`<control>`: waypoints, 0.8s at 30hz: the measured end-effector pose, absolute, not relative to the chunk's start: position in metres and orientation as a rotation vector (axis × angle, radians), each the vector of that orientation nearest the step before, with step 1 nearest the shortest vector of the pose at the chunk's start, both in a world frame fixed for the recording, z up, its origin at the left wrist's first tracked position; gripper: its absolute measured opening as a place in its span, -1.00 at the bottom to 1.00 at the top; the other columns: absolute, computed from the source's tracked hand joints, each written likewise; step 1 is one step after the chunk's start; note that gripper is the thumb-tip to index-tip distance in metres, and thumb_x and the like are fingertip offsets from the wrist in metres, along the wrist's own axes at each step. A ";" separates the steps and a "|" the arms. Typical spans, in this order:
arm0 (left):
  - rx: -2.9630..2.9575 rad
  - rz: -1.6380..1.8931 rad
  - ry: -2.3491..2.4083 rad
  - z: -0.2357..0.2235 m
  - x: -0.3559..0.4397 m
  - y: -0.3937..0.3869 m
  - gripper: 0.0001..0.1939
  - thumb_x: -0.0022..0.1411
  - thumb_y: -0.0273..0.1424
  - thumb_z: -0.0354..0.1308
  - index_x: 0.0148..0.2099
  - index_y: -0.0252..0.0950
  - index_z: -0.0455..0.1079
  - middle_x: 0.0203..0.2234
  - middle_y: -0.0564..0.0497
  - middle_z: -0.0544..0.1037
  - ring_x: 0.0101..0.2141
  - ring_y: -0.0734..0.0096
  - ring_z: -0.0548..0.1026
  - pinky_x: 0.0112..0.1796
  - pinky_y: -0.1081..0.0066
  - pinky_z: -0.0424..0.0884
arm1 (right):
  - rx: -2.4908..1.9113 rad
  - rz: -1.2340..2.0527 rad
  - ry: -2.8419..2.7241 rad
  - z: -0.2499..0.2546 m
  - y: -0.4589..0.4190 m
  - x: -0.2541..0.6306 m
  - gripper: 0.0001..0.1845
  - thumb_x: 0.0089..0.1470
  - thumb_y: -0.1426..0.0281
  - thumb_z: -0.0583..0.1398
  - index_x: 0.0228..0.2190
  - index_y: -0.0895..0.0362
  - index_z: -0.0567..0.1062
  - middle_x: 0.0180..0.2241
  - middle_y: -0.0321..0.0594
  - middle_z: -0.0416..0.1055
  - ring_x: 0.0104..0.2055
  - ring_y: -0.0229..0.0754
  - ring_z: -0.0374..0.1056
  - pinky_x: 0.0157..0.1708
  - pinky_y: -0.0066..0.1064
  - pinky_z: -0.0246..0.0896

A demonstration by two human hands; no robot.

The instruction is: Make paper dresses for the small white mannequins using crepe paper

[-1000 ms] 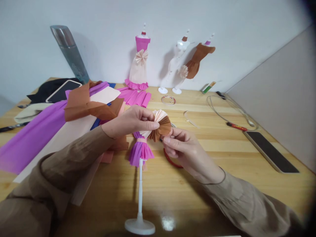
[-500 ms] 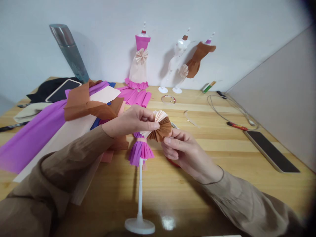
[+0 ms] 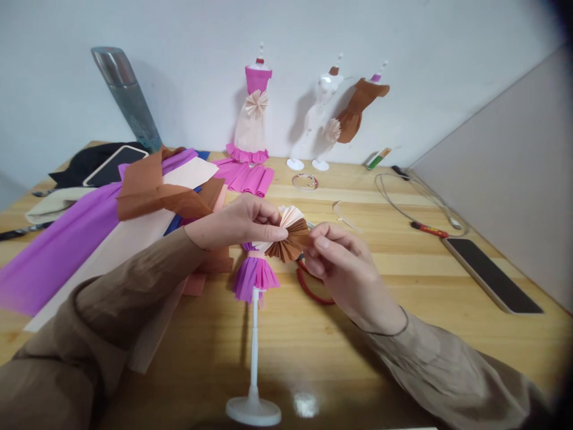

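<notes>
Between my hands is a pleated paper rosette point(image 3: 292, 240), part brown and part cream, its folds fanned out. My left hand point(image 3: 244, 222) pinches it near the centre with thumb and fingers. The fingertips of my right hand point(image 3: 342, 263) grip its brown right edge. Just below my left hand, a purple and pink crepe paper skirt point(image 3: 255, 278) with a pale band hangs on a white mini mannequin stand point(image 3: 253, 358); the stand's upper part is hidden by hand and rosette. Red-handled scissors point(image 3: 311, 289) lie on the table, partly behind my right hand.
Crepe paper sheets point(image 3: 76, 239) pile up at left beside a tilted bottle point(image 3: 129, 95). By the wall stand a pink-and-cream dressed mannequin point(image 3: 253, 119), a bare white mannequin point(image 3: 316, 113) and a brown-dressed one point(image 3: 358, 110). A phone point(image 3: 492, 275) and a cable point(image 3: 403, 209) lie at right.
My right hand has shifted slightly right and up along the rosette's edge, uncovering more of the scissors' red handle. The rosette has tipped a little lower; my left hand keeps its pinch.
</notes>
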State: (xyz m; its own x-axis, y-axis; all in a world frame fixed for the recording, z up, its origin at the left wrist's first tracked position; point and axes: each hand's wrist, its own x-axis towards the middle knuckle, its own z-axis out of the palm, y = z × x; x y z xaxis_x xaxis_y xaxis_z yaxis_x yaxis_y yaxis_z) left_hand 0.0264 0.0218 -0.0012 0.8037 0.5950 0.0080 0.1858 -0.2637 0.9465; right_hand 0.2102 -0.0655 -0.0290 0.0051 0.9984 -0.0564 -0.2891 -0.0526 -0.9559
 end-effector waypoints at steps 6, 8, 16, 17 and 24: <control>1.861 0.441 0.618 -0.005 0.026 0.025 -0.68 0.12 -0.31 0.14 -0.59 -0.33 0.18 -0.68 0.15 0.15 -0.60 0.61 0.11 -0.54 0.48 0.00 | -1.107 1.296 -1.117 -0.038 -0.070 0.211 -0.68 -0.10 0.23 0.37 -0.59 0.13 0.39 -0.75 -0.46 0.14 -0.68 -0.40 -0.08 -0.65 -0.46 -0.27; 1.869 0.443 0.638 -0.007 0.025 0.027 -0.67 0.12 -0.31 0.14 -0.60 -0.33 0.17 -0.69 0.15 0.14 -0.60 0.60 0.11 -0.54 0.47 0.01 | -1.098 1.311 -1.154 -0.040 -0.071 0.213 -0.68 -0.06 0.20 0.34 -0.59 0.12 0.39 -0.74 -0.44 0.15 -0.68 -0.39 -0.07 -0.65 -0.44 -0.26; 1.875 0.397 0.618 -0.004 0.026 0.024 -0.68 0.12 -0.32 0.12 -0.59 -0.32 0.14 -0.67 0.17 0.11 -0.60 0.62 0.08 -0.54 0.48 -0.04 | -1.064 1.062 -1.241 -0.041 -0.068 0.213 -0.74 0.02 0.23 0.28 -0.51 0.11 0.38 -0.62 -0.40 0.18 -0.60 -0.34 0.02 -0.60 -0.43 -0.09; 1.877 0.402 0.632 -0.004 0.026 0.024 -0.67 0.12 -0.32 0.12 -0.59 -0.32 0.13 -0.67 0.17 0.10 -0.60 0.63 0.07 -0.55 0.48 -0.05 | -1.077 0.938 -1.287 -0.041 -0.069 0.212 -0.77 0.02 0.28 0.28 -0.51 0.10 0.37 -0.60 -0.40 0.18 -0.58 -0.33 0.05 -0.58 -0.42 -0.05; 1.860 0.415 0.655 -0.004 0.029 0.021 -0.66 0.14 -0.35 0.10 -0.60 -0.32 0.09 -0.65 0.16 0.08 -0.56 0.61 0.07 -0.52 0.47 -0.04 | -1.011 0.176 -1.760 -0.039 -0.072 0.212 -0.85 0.00 0.56 0.25 -0.41 0.07 0.48 -0.60 -0.37 0.18 -0.56 -0.29 0.12 -0.53 -0.37 0.03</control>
State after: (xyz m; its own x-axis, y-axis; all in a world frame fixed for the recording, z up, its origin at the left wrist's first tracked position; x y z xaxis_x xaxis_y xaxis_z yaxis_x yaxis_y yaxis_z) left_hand 0.0285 0.0211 -0.0044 0.7882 0.6151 -0.0219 0.2432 -0.2785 0.9291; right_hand 0.2122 -0.0715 -0.0386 -0.0933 0.6984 0.7096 0.5443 0.6325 -0.5511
